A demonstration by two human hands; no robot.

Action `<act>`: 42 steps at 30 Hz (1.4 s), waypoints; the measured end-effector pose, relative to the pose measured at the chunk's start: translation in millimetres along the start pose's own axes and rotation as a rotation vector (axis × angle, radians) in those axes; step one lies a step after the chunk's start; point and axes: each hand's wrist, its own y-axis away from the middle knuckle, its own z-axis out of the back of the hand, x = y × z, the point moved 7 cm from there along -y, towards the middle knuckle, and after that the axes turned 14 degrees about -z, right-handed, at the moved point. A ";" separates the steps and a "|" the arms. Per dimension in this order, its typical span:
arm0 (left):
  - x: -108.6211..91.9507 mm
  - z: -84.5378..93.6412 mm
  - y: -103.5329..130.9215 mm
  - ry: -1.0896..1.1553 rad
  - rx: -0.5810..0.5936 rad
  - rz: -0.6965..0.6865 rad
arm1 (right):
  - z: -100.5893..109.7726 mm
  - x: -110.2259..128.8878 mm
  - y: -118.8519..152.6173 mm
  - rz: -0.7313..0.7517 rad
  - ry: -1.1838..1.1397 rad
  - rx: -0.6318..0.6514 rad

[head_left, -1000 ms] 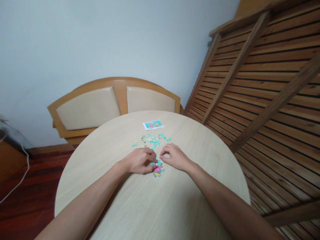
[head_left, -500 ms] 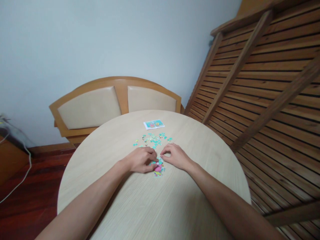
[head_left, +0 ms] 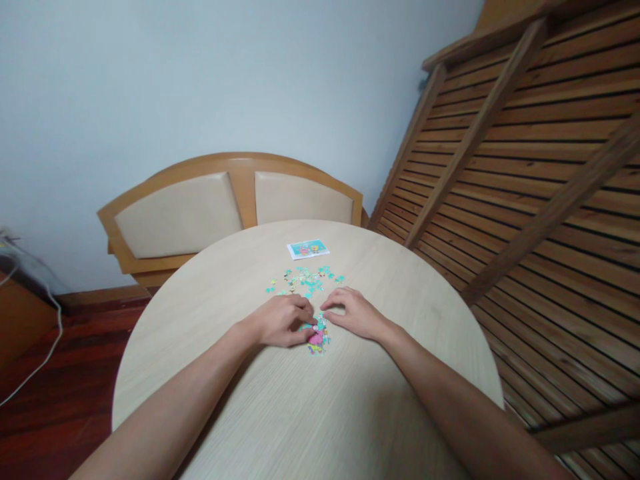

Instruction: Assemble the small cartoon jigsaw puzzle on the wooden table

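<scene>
A partly joined jigsaw puzzle point(head_left: 316, 338), pink, yellow and teal, lies flat on the round table between my hands. My left hand point(head_left: 284, 321) holds it at its left side, with thumb and forefinger resting on it. At the puzzle's upper right edge is my right hand point(head_left: 354, 313). Its thumb and forefinger are a little apart, with the tips close to a teal piece at the edge, and nothing shows between them. Beyond both hands, several loose jigsaw pieces point(head_left: 311, 283) lie scattered, mostly teal. The left fingers cover part of the puzzle.
A picture card point(head_left: 308, 249) with a pink and a yellow figure lies towards the far side of the pale round table point(head_left: 240, 413). Behind stands a padded headboard point(head_left: 180, 215) against the wall. A slatted wooden frame point(head_left: 500, 173) leans on the right. A white cable point(head_left: 59, 327) hangs at left.
The thumb and forefinger of my right hand have parted slightly at the puzzle's upper edge. My left hand stays in place on the puzzle.
</scene>
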 end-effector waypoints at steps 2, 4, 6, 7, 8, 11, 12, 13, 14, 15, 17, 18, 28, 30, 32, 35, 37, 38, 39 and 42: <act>-0.6 0.6 -0.3 0.003 0.000 -0.003 | 0.2 0.1 0.5 -0.005 0.027 -0.013; -0.6 0.8 -0.6 0.008 0.000 -0.005 | -0.6 -1.4 0.0 -0.023 0.048 -0.041; -0.3 0.4 -0.6 0.013 0.000 -0.008 | -2.7 -2.4 -0.8 -0.023 0.060 -0.055; -0.4 0.2 -0.6 0.017 -0.003 -0.011 | -3.8 -2.9 -1.4 -0.017 0.060 -0.056; -0.4 0.1 -0.5 0.024 -0.008 -0.014 | -4.4 -3.7 -2.0 -0.011 0.056 -0.057; -0.3 0.1 -0.1 0.056 -0.031 -0.018 | -1.6 -10.1 -4.9 -0.014 0.037 -0.084; 0.5 0.4 0.3 0.062 -0.042 -0.014 | 0.5 -13.5 -6.0 -0.024 0.035 -0.101; 1.8 0.7 0.8 0.063 -0.051 -0.007 | 2.5 -17.1 -7.0 -0.033 0.040 -0.116; 3.8 0.9 1.5 0.057 -0.059 0.002 | 4.0 -20.6 -7.9 -0.042 0.050 -0.128; 6.3 0.9 2.4 0.044 -0.064 0.013 | 4.9 -23.7 -8.7 -0.049 0.065 -0.134; 14.3 1.2 5.5 0.000 -0.076 0.051 | 4.6 -27.4 -9.9 -0.053 0.104 -0.129; 19.6 1.8 7.7 -0.028 -0.090 0.080 | 3.5 -27.6 -10.5 -0.049 0.125 -0.121; 29.8 -6.7 11.4 -0.095 -0.132 0.017 | -16.8 -19.1 -28.8 -0.065 0.302 0.069; 23.0 -10.6 5.9 -0.079 -0.101 -0.012 | -17.6 -19.8 -31.8 -0.059 0.314 0.074; 17.1 -13.1 0.9 -0.053 -0.082 -0.033 | -17.4 -20.2 -33.4 -0.053 0.318 0.069; 13.1 -14.9 -2.9 -0.030 -0.065 -0.033 | -14.8 -19.5 -33.1 -0.057 0.335 0.036; 13.4 -14.5 -2.3 -0.034 -0.069 -0.019 | -10.5 -18.8 -30.8 -0.066 0.351 -0.017; 13.9 -14.1 -1.5 -0.039 -0.074 -0.013 | -7.8 -18.7 -28.8 -0.072 0.359 -0.046; 14.6 -13.9 -0.4 -0.043 -0.078 -0.009 | -5.0 -18.7 -26.3 -0.075 0.366 -0.071; 17.3 -13.9 2.5 -0.063 -0.085 0.012 | 2.9 -19.1 -16.9 -0.070 0.364 -0.096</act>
